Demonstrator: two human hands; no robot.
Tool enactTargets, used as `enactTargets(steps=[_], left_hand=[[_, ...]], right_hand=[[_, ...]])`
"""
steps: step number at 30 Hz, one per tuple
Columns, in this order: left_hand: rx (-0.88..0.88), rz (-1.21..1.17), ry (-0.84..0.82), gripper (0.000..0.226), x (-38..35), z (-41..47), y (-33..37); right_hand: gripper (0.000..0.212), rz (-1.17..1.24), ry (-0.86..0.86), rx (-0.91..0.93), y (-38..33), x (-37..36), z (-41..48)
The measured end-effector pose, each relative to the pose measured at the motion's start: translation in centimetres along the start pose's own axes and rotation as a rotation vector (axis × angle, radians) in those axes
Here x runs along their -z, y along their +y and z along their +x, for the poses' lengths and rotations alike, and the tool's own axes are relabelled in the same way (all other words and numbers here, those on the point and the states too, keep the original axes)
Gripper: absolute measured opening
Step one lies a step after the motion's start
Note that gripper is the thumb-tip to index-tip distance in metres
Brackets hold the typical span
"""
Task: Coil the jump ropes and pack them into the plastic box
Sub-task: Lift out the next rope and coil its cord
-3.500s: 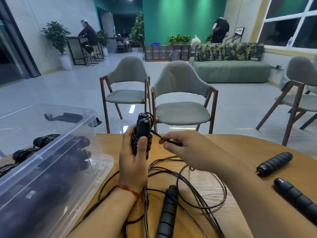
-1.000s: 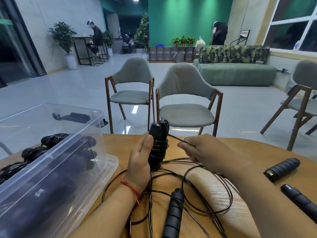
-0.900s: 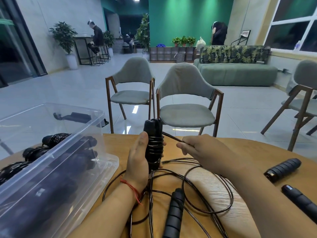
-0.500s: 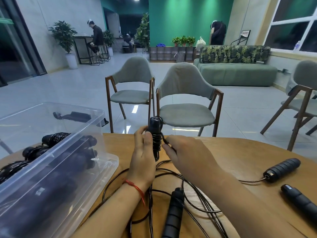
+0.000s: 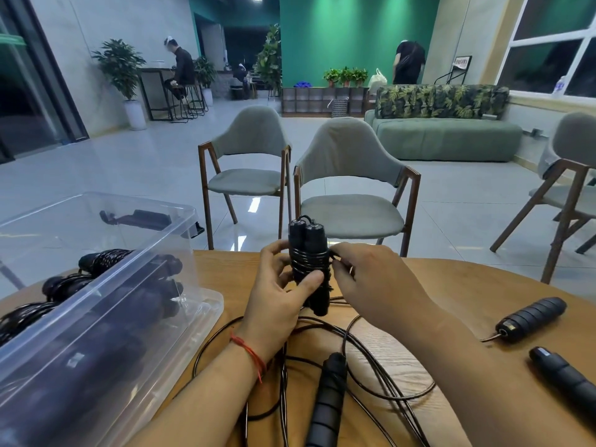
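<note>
left hand (image 5: 278, 296) grips bundled handles (image 5: 306, 235) low; right hand (image 5: 371, 279) pinches cord (image 5: 332, 257).

Loose cords (image 5: 283, 414) clutter table (image 5: 451, 285) (plastic box (image 5: 129, 279) blocks left).

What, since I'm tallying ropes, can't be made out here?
Head view:
Rope count in the plastic box: cloudy wall blurs it, left edge crops it.
End of the cord at the wound handles: fingers of the right hand hide it.
Lower right handle: frame edge cuts it.

Wooden table (image 5: 451, 285); two grey chairs (image 5: 350, 214) beyond; green sofa (image 5: 448, 140).
</note>
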State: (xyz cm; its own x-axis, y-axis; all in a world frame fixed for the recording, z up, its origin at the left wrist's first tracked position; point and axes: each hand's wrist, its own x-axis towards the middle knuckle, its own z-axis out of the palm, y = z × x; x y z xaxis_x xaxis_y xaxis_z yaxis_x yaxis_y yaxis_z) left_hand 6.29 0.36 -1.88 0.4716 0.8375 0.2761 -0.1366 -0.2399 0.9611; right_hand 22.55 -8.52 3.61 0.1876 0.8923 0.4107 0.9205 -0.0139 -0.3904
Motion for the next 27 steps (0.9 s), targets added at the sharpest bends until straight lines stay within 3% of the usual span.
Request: enactTargets(steps=[3, 5, 15, 20, 25, 27], left_hand=[[-0.010, 0.104, 0.034, 0.069, -0.3, -0.1, -0.1], [-0.014, 0.123, 0.058, 0.059, -0.4, -0.3, 0.0], [0.083, -0.058, 0.230, 0.039, -0.9, 0.5, -0.4], [0.120, -0.166, 0.232, 0.044, -1.1, 0.6, -0.4], [0.194, -0.354, 0.112, 0.030, -1.7, -0.4, 0.4], [0.182, -0.373, 0.056, 0.033, -1.9, -0.5, 0.4]], right_hand=[[0.026, 0.029, -0.030, 0.009, -0.2, -0.4, -0.1], [0.029, 0.019, -0.053, 0.037, -0.4, -0.8, 0.0], [0.026, 0.004, 0.084, 0.062, -2.6, -2.9, -1.0], [0.028, 0.062, 0.156, 0.026, -3.4, -3.7, -1.6], [0.069, 0.131, 0.042, 0.010, -3.0, -4.8, -1.8], [0.072, 0.151, 0.047, -0.030, -2.2, -4.9, -1.7]])
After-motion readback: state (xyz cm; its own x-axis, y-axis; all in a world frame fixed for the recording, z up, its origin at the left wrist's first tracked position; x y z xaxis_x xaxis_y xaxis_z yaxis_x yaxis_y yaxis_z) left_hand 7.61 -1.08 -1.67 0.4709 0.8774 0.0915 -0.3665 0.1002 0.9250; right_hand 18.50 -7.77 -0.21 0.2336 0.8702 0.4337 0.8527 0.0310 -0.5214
